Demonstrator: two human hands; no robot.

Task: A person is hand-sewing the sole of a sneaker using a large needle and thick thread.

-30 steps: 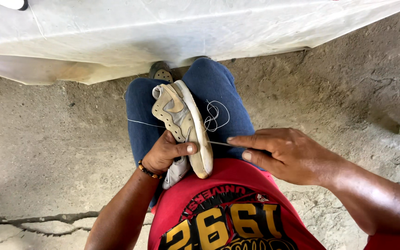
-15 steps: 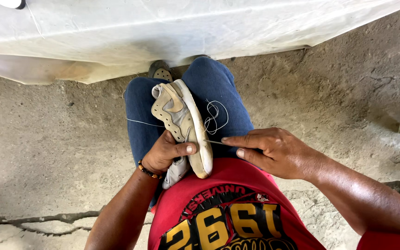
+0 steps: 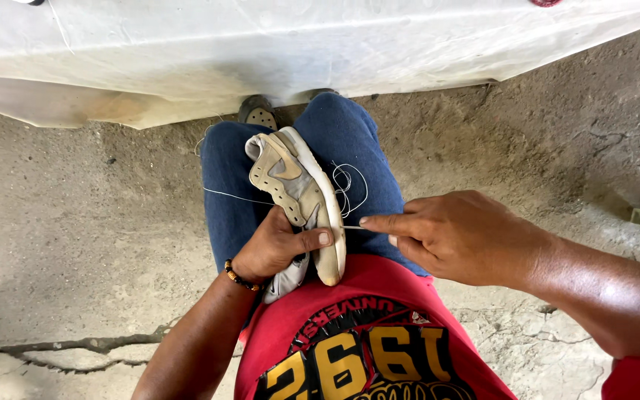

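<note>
Shoe (image 3: 298,194), a worn beige trainer with a pale sole, lies on its side across the person's lap, on the blue jeans (image 3: 350,141), toe pointing away from the body and sole edge turned toward the right hand. Compared with a second ago the shoe has barely shifted, while the right hand (image 3: 453,237) has drawn in toward the sole's edge; its fingertips now sit just beside the sole rim, where earlier they stood a little further out. Judging from that, a stitch along the sole seam is in hand, with the needle at or in the edge.

The left hand (image 3: 279,248) is closed around the heel end of the shoe, thumb pressed flat across the upper near the sole, fingers hidden underneath; it braces the shoe against the thigh. A beaded bracelet (image 3: 240,278) circles that wrist. The right hand is nearly closed, forefinger and thumb pinched on a thin needle (image 3: 351,227), which is too fine to see clearly. White thread (image 3: 350,185) loops loosely over the jeans beside the sole, and one strand runs off to the left. Beyond the knees hangs a white sheet (image 3: 320,52) over a concrete floor (image 3: 75,244).
</note>
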